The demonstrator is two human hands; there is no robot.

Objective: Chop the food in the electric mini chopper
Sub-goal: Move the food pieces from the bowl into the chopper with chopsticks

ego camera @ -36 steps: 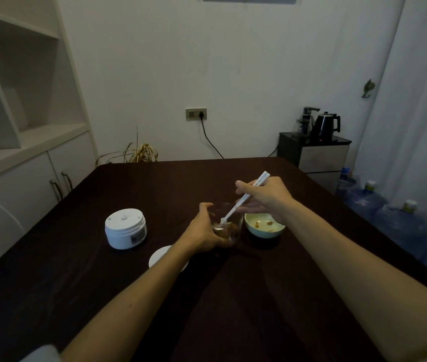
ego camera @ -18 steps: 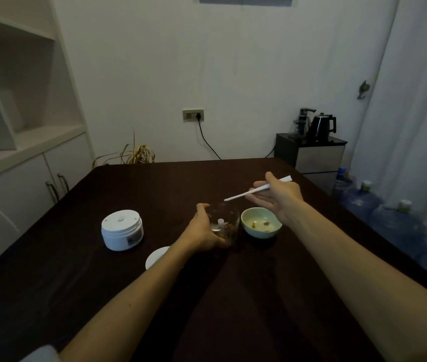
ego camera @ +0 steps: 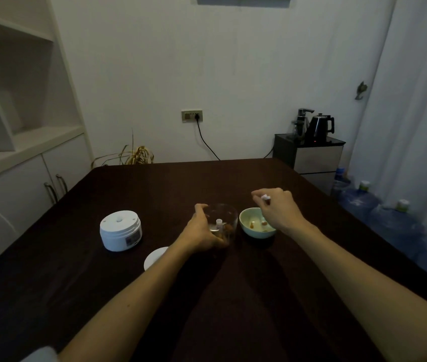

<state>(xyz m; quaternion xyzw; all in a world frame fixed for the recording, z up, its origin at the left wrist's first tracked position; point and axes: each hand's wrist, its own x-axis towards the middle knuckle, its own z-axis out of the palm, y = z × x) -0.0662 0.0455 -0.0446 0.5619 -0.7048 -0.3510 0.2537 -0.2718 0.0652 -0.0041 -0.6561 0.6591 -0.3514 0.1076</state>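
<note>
Your left hand [ego camera: 202, 232] is wrapping around the near left side of the clear chopper bowl [ego camera: 221, 223], thumb over the far rim and fingers curled under the near side, so it is gripping the bowl as it is standing upright on the dark table [ego camera: 155, 184]. Inside the bowl a white centre post [ego camera: 218, 222] is standing up, and brownish food pieces [ego camera: 228, 228] are lying at its right side near the bottom.

Your right hand [ego camera: 279, 207] is hovering over the far right edge of the pale green dish [ego camera: 256, 223], which is sitting just beside the chopper bowl on its right. The fingers are pinching closed on a thin white utensil [ego camera: 265, 197]; only its end is showing above the knuckles, and the rest is hidden behind the hand. A few small orange bits [ego camera: 258, 224] are lying in the bottom of the dish.

The white motor unit [ego camera: 120, 230] of the chopper is sitting on the table well to the left of the bowl, apart from it, with a small panel facing you. A white round lid [ego camera: 155, 257] is lying flat just in front of it, partly hidden under your left forearm.

At the back right a black kettle [ego camera: 320, 126] is standing on a small cabinet [ego camera: 309, 155].
</note>
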